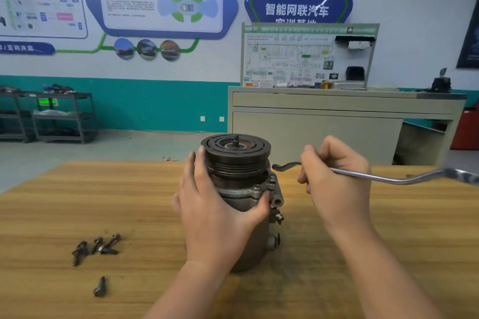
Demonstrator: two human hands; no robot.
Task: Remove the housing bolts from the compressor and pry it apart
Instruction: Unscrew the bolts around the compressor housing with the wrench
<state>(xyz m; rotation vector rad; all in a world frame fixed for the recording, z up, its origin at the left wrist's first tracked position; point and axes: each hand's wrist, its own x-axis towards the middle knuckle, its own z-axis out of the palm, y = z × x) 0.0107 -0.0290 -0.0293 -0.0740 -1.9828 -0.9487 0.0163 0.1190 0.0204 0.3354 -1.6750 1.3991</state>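
A compressor [243,189] is stood upright on a wooden bench [375,228], near the middle of the view, with its dark grooved pulley [236,155] on top and a short shaft sticking up from the pulley's centre. The grey metal body below the pulley is gripped by the left hand [215,204]: the fingers [199,171] are laid up against the left side of the pulley, while the thumb is wrapped round the front of the housing, just under the flange with its bolt lugs.

A bent chrome bar [388,179] is held in the right hand [337,179], to the right of the compressor. The fingers of this hand are curled round the bar near its cranked end, and that dark end is pointed at the gap just under the pulley on the right side; whether it touches the housing cannot be told. The far end of the bar runs off toward the right edge and is blurred.

On the bench to the left, well apart from the compressor, a small heap of dark bolts [96,247] is seen, with one more bolt [99,286] lying alone nearer the front edge.

Behind the bench a beige cabinet [324,122] is stood against the wall, carrying a wiring display board [308,57].
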